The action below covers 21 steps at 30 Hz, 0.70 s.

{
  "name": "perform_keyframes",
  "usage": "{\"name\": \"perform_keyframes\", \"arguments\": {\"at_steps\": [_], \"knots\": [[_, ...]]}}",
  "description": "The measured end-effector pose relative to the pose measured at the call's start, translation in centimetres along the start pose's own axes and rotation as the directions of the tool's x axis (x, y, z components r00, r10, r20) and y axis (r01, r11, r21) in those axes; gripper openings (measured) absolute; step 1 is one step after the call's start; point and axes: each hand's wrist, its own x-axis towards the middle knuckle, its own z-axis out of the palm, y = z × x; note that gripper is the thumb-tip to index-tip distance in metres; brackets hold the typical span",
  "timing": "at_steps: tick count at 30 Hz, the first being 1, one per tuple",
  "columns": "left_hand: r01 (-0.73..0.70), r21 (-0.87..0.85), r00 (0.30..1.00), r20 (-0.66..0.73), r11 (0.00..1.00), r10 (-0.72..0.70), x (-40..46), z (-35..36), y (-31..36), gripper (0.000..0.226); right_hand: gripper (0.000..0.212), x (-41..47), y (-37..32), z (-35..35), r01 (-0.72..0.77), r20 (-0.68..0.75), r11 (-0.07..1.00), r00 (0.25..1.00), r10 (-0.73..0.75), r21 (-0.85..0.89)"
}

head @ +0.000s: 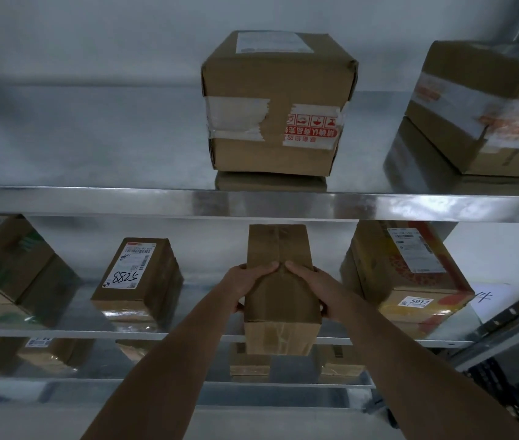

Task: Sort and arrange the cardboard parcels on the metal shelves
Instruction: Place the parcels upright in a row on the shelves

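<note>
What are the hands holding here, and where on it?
Both the left hand and right hand grip a plain cardboard parcel by its two long sides, thumbs on top.

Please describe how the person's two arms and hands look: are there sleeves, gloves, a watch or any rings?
Both forearms are bare up to the bottom edge of the picture: no sleeves are visible. The left hand and the right hand wear no gloves. No watch or bracelet shows at either wrist, and no ring can be seen on the visible fingers.
</note>
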Motion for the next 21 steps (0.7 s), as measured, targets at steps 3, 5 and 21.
{"name": "perform_keyframes", "arguments": {"at_steps": [3, 5, 21], "knots": [[-0.019, -0.038, 1.000, -0.003, 0.999, 0.019, -0.4, -0.7, 0.0, 0.094, 0.083, -0.8, 0.1, 0.6, -0.032, -0.048, 0.996, 0.998, 0.036, 0.084], [-0.031, -0.076, 0.999, 0.016, 0.997, 0.032, -0.9, -1.3, 0.1, 0.101, 0.077, -1.3, 0.4, 0.6, -0.032, -0.054, 0.991, 0.998, 0.039, 0.130], [-0.126, -0.013, 0.982, -0.144, 0.992, 0.123, -1.8, -1.2, -0.1, 0.034, 0.079, 0.5, 0.8, -2.1, 0.134, -0.236, 0.987, 0.960, -0.152, -0.092]]}}
